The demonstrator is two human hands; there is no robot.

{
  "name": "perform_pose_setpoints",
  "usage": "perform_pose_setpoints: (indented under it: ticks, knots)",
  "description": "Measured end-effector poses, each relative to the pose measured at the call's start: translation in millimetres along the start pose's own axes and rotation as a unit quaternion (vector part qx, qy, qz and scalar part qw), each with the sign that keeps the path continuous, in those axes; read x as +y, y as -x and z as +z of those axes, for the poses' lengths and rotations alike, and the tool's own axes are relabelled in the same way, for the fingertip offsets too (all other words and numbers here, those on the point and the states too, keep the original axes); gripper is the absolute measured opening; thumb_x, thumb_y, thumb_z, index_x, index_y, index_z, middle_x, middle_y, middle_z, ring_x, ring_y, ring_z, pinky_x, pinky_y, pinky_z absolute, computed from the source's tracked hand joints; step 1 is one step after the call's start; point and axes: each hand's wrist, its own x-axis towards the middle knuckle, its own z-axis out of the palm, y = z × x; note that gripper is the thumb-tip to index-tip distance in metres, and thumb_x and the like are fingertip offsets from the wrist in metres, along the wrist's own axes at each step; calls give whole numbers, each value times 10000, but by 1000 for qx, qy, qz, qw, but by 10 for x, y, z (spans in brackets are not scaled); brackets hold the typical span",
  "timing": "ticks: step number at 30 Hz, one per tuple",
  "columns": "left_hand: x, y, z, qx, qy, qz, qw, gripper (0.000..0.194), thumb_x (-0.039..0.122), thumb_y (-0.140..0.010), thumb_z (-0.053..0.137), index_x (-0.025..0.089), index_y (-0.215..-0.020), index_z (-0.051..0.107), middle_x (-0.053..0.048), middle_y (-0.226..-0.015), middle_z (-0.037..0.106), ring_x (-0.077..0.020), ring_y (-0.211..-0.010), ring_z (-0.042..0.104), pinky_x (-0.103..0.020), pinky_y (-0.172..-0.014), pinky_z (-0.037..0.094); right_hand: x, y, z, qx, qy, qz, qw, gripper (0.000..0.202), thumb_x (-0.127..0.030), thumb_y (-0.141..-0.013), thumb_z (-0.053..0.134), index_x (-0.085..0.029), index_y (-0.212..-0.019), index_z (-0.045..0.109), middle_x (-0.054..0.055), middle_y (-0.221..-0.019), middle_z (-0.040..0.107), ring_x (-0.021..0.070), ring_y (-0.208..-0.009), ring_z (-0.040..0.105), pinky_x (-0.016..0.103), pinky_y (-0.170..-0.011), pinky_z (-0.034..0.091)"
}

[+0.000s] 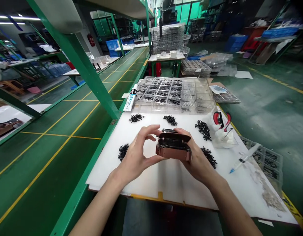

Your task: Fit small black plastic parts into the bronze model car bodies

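A brown and black case-like device (174, 146) is held up above the white table mat (156, 183), its dark inner side partly showing. My left hand (139, 150) grips its left end, thumb at the lower edge and fingers at the top. Around its right end my right hand (197, 157) is wrapped, with some fingers hidden behind it. Small black parts lie in several piles on the mat, among them one pile (170, 120) behind the device, one (123, 151) beside my left hand and one (208, 158) beside my right hand.
Clear compartment trays (163, 93) with black parts stand behind the piles, beside a white and blue tube (130, 100). Red-handled pliers (222, 121), a plastic bag (224, 139) and a syringe (245, 158) are on the right. A green conveyor (92, 111) runs along the left.
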Motion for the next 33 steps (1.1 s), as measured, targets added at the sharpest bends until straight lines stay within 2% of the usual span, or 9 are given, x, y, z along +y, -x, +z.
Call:
perform_pose_setpoints:
  ticks: [3,5,8,12,16,20,22,29,33]
  knots:
    - [171,-44,-77,1,-15,-100,995,639,371,-821,811,308,-1380,508,-36,-1112,528,-181,-1011,543,-277,-883,463,-202,-153,-175,-30,16,-21,999,332,-291,-1012,460,-229,-1336,418,93,-1196,608,231,-1029,630,343,-837,521]
    - [319,-24,-122,-5,-11,-167,986,495,508,-819,776,264,-1222,624,-24,-1008,543,-187,-937,545,-275,-810,453,-397,-179,-272,-67,25,7,997,231,-378,-1048,388,-239,-1213,470,40,-1001,646,201,-810,634,306,-677,481]
    - [478,79,-123,-11,19,-260,965,436,619,-865,662,202,-990,640,-5,-831,574,-171,-789,550,-262,-691,420,-657,-121,-339,-146,37,84,985,254,-437,-1066,296,-256,-1109,469,-8,-828,644,196,-669,600,305,-604,413]
    - [513,238,-21,3,58,-334,941,452,581,-937,558,165,-761,549,12,-668,534,-131,-642,498,-239,-608,366,-833,-8,-337,-225,14,172,959,370,-523,-1051,230,-272,-1139,487,22,-912,678,240,-824,659,338,-701,445]
    - [453,303,57,-17,166,-381,909,451,533,-935,552,151,-695,537,12,-601,512,-116,-559,491,-215,-529,353,-846,54,-365,-291,-70,281,912,493,-655,-1005,241,-290,-1147,540,37,-1023,677,261,-976,637,378,-840,482]
    - [369,323,88,-56,287,-420,859,433,504,-918,588,155,-666,535,2,-561,573,-121,-492,549,-199,-480,401,-772,133,-397,-299,-150,337,880,516,-676,-974,361,-339,-1327,529,31,-1240,642,270,-1173,572,417,-1055,434]
    - [327,333,98,-75,324,-433,838,433,499,-909,606,152,-658,545,6,-544,578,-105,-443,535,-184,-446,397,-744,168,-385,-286,-199,351,869,519,-665,-956,428,-344,-1341,565,28,-1284,638,283,-1231,554,410,-1083,427]
    - [268,354,127,-133,383,-475,781,414,489,-857,593,141,-635,560,16,-466,517,-80,-350,449,-171,-362,343,-785,219,-294,-261,-346,429,792,625,-667,-928,472,-275,-1404,571,62,-986,750,289,-860,704,435,-847,565]
    - [293,340,149,-147,370,-507,764,432,509,-802,577,149,-572,514,10,-438,495,-58,-320,392,-159,-331,272,-818,260,-292,-245,-360,460,774,673,-652,-933,468,-235,-1460,510,91,-995,757,313,-869,719,468,-847,560]
